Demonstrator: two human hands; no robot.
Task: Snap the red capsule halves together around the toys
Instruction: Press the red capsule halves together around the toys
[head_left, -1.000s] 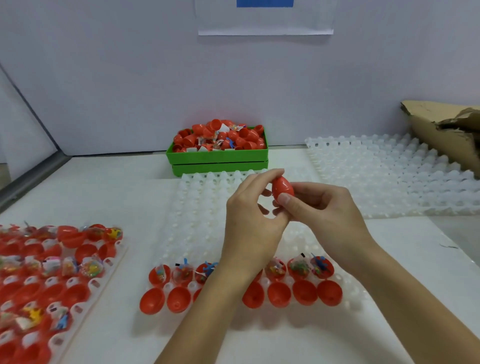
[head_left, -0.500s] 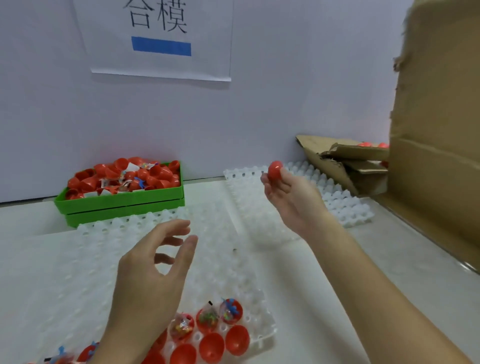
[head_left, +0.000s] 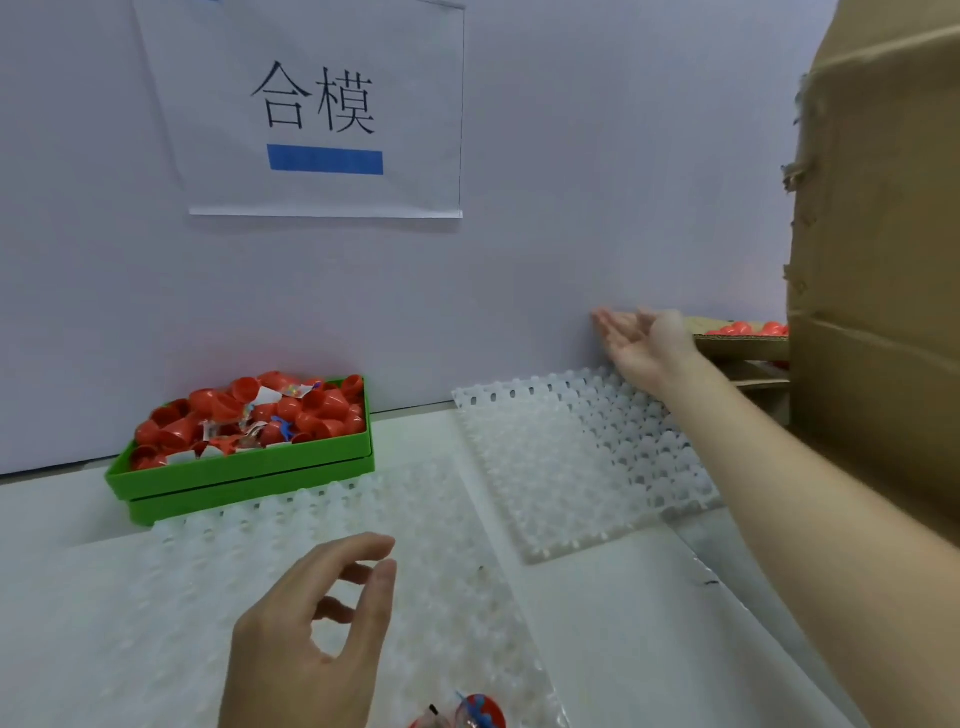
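Right hand (head_left: 641, 340) is extended far to the right, palm up, fingers straight and spread, holding nothing; it sits just beside the edge of a cardboard box (head_left: 878, 260), near the box flap. Closed red capsules (head_left: 748, 328) are visible inside that box, behind the flap edge, just right of the hand. Left hand (head_left: 311, 634) hovers low over the near white plastic tray (head_left: 208, 597), fingers loosely curled with thumb and forefinger apart, gripping nothing. At the bottom edge of the view, a red capsule half with a toy in it (head_left: 480, 712) sits in the near tray, right of the left wrist; only partly in frame. A second white plastic tray (head_left: 561, 457) lies farther back, under the right forearm. A green bin (head_left: 244, 473) stands against the wall at left, heaped with loose red capsule halves (head_left: 249, 410) mixed with small bagged toys. A paper sign (head_left: 322, 109) with black characters and a blue bar hangs on the wall above. All items rest on a white table (head_left: 649, 623).
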